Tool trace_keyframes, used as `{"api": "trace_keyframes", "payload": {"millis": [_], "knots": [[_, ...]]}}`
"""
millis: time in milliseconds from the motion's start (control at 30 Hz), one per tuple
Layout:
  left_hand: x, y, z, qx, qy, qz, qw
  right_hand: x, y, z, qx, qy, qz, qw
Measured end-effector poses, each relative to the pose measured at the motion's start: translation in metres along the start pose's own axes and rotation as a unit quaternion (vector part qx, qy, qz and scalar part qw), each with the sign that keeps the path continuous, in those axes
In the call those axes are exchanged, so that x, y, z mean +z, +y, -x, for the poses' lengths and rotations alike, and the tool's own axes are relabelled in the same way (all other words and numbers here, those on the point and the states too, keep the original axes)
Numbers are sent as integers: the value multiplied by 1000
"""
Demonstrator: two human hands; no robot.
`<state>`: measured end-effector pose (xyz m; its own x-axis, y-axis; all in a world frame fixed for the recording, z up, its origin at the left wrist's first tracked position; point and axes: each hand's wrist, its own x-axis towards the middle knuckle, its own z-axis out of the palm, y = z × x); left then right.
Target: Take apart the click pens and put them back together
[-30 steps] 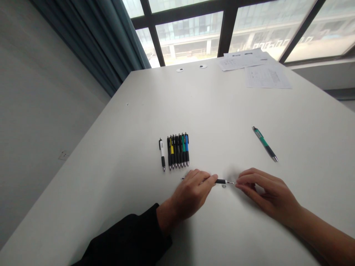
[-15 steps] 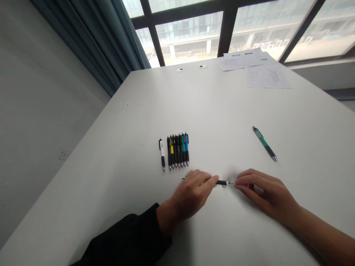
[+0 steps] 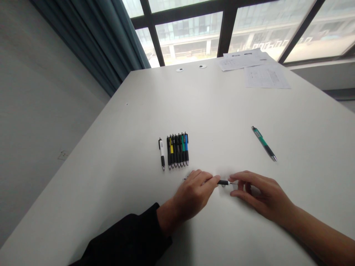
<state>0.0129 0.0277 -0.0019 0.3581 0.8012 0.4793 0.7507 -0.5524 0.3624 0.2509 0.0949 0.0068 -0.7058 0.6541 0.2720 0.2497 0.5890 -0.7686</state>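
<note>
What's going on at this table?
The left hand holds a pen low over the table, its refill sticking out of the end. The right hand is at that end, thumb and fingertips parted around the refill. A row of pens lies beyond the left hand, a white pen beside it; a green pen lies apart, off to the right.

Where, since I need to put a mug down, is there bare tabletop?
Between the pen row and the lone green pen, and left of the white pen. It is crowded where the left hand and right hand meet at the held pen.
</note>
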Motion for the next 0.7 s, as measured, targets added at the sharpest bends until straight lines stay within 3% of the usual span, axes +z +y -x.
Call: {"api": "trace_keyframes", "payload": {"millis": [267,700], "knots": [[0,2,0,3,2,5,1000,-1,-4,-6,-28,-7,-4,1000],[-1,1,0,0,1,4,1000,0,-3,-4,-8,-8,3,1000]]}}
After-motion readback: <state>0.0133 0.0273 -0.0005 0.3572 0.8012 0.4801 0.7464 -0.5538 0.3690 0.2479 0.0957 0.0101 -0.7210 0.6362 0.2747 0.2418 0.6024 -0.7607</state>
